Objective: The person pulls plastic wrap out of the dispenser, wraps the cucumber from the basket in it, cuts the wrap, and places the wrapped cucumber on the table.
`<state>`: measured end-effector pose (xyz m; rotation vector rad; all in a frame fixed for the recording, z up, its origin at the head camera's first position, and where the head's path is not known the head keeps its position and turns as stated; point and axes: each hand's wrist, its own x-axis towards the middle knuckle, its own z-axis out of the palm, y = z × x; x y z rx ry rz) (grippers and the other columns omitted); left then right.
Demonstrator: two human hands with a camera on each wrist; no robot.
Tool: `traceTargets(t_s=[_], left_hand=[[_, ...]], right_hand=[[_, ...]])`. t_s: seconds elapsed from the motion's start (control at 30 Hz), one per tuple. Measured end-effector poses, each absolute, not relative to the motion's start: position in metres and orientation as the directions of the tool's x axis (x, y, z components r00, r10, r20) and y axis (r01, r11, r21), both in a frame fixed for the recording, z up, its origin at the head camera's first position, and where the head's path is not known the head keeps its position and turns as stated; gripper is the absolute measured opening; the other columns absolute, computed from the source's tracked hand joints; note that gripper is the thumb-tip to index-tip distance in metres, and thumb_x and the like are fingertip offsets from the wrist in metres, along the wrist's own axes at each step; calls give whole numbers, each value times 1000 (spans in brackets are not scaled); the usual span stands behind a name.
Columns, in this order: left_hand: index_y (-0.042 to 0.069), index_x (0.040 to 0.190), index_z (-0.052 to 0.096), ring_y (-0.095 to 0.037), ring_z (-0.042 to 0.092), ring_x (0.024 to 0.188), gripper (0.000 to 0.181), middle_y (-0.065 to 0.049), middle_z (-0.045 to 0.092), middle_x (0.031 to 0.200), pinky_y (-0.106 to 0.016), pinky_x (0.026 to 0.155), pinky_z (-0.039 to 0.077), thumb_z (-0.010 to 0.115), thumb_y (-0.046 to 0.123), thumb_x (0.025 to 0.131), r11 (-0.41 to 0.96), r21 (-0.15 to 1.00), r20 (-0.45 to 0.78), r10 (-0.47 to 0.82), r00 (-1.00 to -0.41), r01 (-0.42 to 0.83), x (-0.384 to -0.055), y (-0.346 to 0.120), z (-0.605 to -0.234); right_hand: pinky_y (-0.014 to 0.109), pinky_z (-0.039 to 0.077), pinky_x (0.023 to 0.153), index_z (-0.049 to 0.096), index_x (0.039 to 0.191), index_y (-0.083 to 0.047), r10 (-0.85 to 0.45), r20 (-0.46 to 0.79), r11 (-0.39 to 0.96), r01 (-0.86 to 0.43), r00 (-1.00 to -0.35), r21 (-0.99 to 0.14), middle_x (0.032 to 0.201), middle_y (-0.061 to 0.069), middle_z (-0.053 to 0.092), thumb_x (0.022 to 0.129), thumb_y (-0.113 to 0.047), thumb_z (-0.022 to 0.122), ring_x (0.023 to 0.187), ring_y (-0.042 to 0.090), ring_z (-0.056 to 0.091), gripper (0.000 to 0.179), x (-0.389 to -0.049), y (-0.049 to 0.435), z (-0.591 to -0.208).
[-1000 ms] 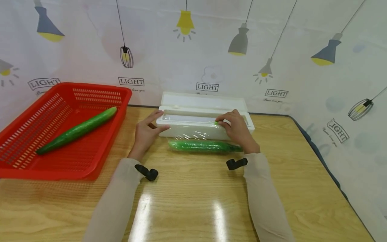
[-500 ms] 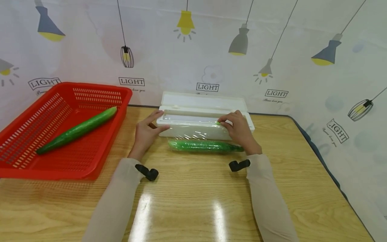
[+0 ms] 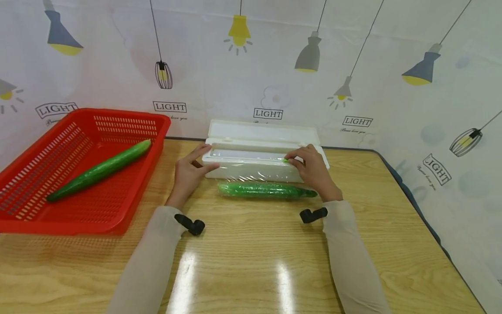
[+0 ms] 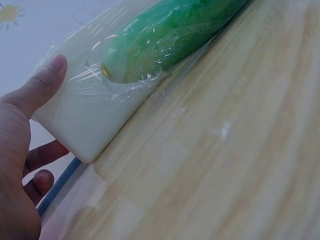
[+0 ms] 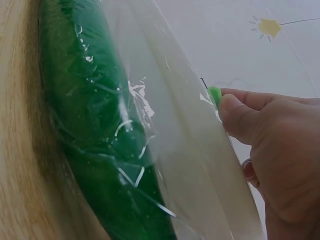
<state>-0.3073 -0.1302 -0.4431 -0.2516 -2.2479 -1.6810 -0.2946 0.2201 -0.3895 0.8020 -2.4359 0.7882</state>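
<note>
A white cling film dispenser (image 3: 255, 171) lies lengthwise near the wall, its lid (image 3: 262, 131) raised at the back. My left hand (image 3: 190, 172) grips its left end, thumb on the film-covered front and fingers around the end. Between thumb and index finger, my right hand (image 3: 311, 170) pinches a small green slide cutter (image 5: 215, 95) on the box's top edge, toward the right end. Clear cling film (image 4: 95, 75) runs from the box down over a cucumber (image 3: 262, 189), which lies along the dispenser's near side. Film wrinkles cover the cucumber in both wrist views.
To the left stands a red plastic basket (image 3: 117, 229) with a second, unwrapped cucumber (image 3: 100, 171) inside. A printed wall covering (image 3: 219, 87) rises right behind the dispenser. The wooden table's (image 3: 243, 261) dark edge runs along the back and right.
My right hand has slid a little to the right along the dispenser's edge with the green slide cutter. The left hand, dispenser and cucumber have stayed in place.
</note>
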Motion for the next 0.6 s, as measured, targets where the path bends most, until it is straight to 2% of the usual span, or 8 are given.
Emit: traceTargets(t_s=[0.4,0.6], left_hand=[[26,128,63,-21,44,68,63,6,52,138,-20,53,34,83,40,69,302,894,359,-44,-932,330,-305,-130,-441],[27,128,63,-20,45,68,63,10,52,137,-20,54,36,82,41,69,308,895,354,-50,-934,323,-306,-131,-441]], right_hand=[[32,33,61,72,94,-7,-377,581,675,-643,-721,-361,89,5,69,85,-4,69,68,18,37,10,-293,225,-389],[32,34,62,72,94,-6,-377,577,680,-639,-725,-359,91,6,70,86,-3,68,69,17,38,10,-292,226,-388]])
